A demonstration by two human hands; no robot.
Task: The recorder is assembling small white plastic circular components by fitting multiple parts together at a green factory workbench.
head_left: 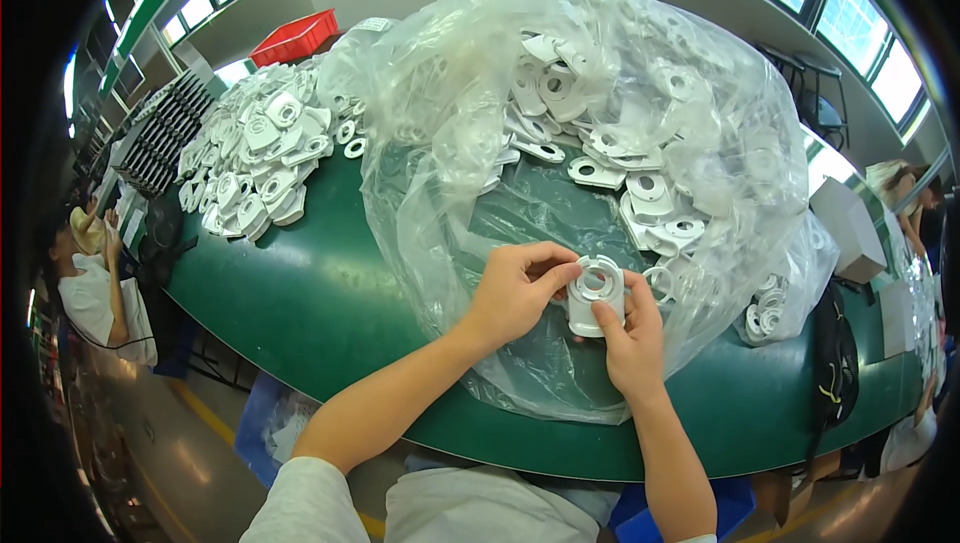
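Note:
Over the near part of the bag, I hold a white plastic housing with a rounded top and a flat lower end. A notched white ring sits at its round opening; I cannot tell whether it is a separate piece. My right hand grips the housing from the right, thumb across its front. The thumb and forefinger of my left hand are closed at the ring's upper left edge. Just right of my right fingers lies another thin white ring. Similar white housings lie heaped inside the large clear plastic bag.
On the left of the green table is a pile of white housings, with a red crate behind. Stacked dark trays stand far left. At right are a small bag of white rings and a white box. People sit at both sides.

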